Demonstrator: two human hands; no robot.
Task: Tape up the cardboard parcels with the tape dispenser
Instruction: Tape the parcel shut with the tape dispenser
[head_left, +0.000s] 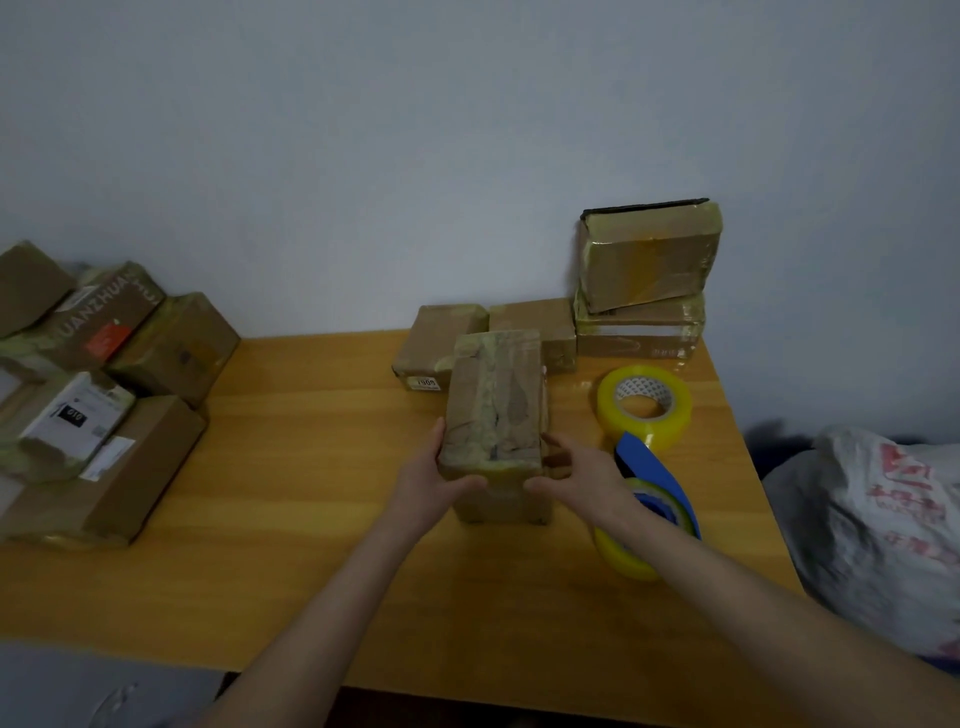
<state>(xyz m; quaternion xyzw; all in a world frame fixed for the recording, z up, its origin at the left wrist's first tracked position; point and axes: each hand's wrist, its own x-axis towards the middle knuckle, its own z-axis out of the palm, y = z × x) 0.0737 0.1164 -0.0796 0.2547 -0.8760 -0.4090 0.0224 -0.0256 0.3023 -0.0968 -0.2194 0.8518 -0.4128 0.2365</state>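
The head camera shows one taped brown cardboard parcel (496, 410) in the middle of the orange-brown wooden table (311, 467), held at its near end by both hands. Its long axis runs straight away from the person, and its far end points at the wall. The top face is crossed with wrinkled clear tape.

The left hand (441, 470) grips the near left corner. Its fingers (441, 436) lie up the left edge and its thumb is curled across the near face. The right hand (582, 475) grips the near right corner the same way, with the thumb on the near face and the fingers curved along the right side.

Four more parcels stand behind it. Two low brown cardboard boxes (431, 348) are side by side and touch its far end. To their right, against the wall, is a stack of two taped boxes (649, 260).

At the table's left end is a pile of brown cardboard parcels (150, 452). At least five can be counted, and the frame edge cuts off the rest.

There are two tape rolls. One loose yellowish clear tape roll (670, 428) lies flat to the right of the held parcel. The other sits in the one blue plastic tape dispenser (647, 467), which lies just beside the parcel and is partly hidden by the right wrist. The dispenser's blue frame slants from far-left to near-right, with its roll at the near end.

One white plastic bag with red print (883, 519) lies past the table's right edge.
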